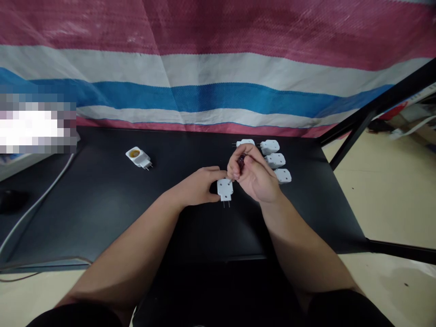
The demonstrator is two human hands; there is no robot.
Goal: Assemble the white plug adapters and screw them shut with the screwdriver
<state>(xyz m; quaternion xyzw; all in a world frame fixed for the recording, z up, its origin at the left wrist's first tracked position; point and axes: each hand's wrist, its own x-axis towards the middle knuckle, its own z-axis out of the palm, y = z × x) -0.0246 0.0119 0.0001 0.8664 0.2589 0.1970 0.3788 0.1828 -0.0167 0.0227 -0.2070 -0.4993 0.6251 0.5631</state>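
Observation:
A white two-pin plug-in unit (224, 190) lies on the black table, its pins toward me and its face with screw holes upward. My left hand (200, 186) grips it from the left between thumb and fingers. Closed around the dark, reddish handle of a screwdriver (241, 160), my right hand (254, 175) is just above the unit's right side. The screwdriver's thin shaft points down at the upper right hole; whether the tip sits in a screw cannot be seen.
Several similar white units (275, 160) lie behind my right hand. Another unit (138, 156), with a round amber window upward, lies left of centre. A white cable (41, 197) crosses the table's left side. A striped sheet (211, 97) hangs behind; a black frame bar (374, 109) slants at right.

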